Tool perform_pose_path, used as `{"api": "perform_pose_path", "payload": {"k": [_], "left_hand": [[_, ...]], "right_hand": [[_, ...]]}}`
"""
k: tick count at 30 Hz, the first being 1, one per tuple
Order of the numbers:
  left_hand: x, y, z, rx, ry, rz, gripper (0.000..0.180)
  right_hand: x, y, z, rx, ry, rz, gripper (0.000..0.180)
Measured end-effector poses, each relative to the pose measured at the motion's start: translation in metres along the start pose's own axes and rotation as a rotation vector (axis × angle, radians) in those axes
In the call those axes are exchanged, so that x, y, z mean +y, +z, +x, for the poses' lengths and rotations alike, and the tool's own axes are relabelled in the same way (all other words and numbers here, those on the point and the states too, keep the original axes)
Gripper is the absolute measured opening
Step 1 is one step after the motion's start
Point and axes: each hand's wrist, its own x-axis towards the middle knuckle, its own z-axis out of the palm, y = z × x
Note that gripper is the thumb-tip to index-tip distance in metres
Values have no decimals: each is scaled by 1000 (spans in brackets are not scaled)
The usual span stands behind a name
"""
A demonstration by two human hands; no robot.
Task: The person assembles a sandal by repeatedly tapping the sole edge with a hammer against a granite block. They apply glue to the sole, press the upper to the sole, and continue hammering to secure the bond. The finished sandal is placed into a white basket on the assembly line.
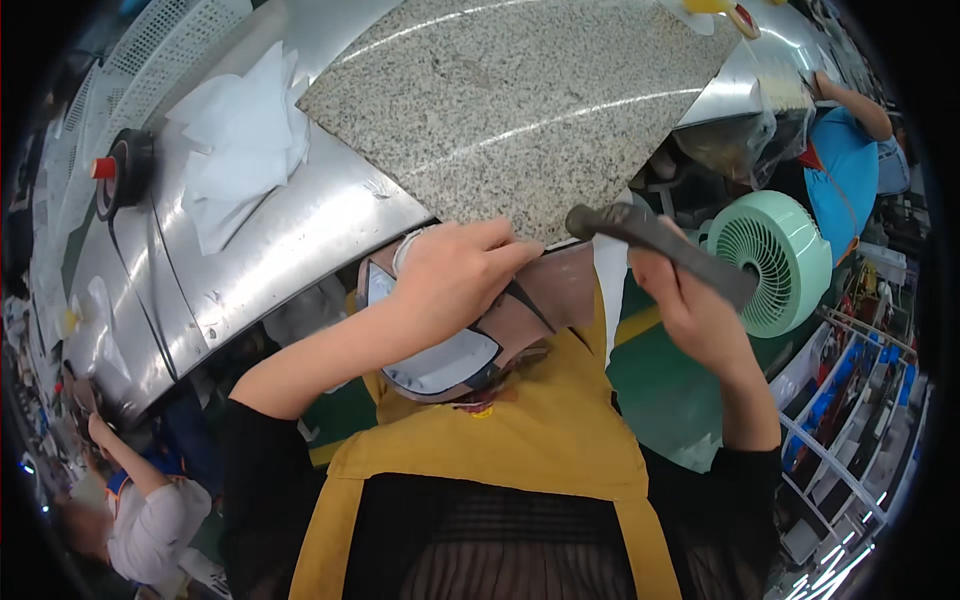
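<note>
A brown leather boot upper (565,285) with pale panels and dark strips lies across my lap, against the near edge of a speckled stone slab (500,110). My left hand (465,265) is closed on its upper edge, fingers curled over the leather near the slab. A white ring-like band shows at that wrist. My right hand (690,310) grips a dark hammer (670,245), raised just right of the boot upper and apart from it. The hammer's rounded end points left toward the slab's edge. My fingers partly cover its handle. A yellow apron (500,445) lies beneath the boot upper.
White sheets (240,140) and a black round device with a red knob (127,172) rest on the metal table (270,270) at left. A green fan (770,262) stands right, near racks (850,420). Co-workers are at far right (845,165) and lower left (155,520).
</note>
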Motion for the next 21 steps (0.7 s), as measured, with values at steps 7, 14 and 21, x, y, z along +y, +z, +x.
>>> {"api": "perform_pose_path", "payload": {"k": [7,14,21], "left_hand": [[-2,1,2,-46,91,69,34],[-3,1,1,-87,142,146,38],[-5,2,1,-59,149,124,36]], "right_hand": [[1,20,-8,-22,-39,-58,21],[2,14,-2,-102,-87,-121,35],[-7,14,3,-90,-144,-214,45]]}}
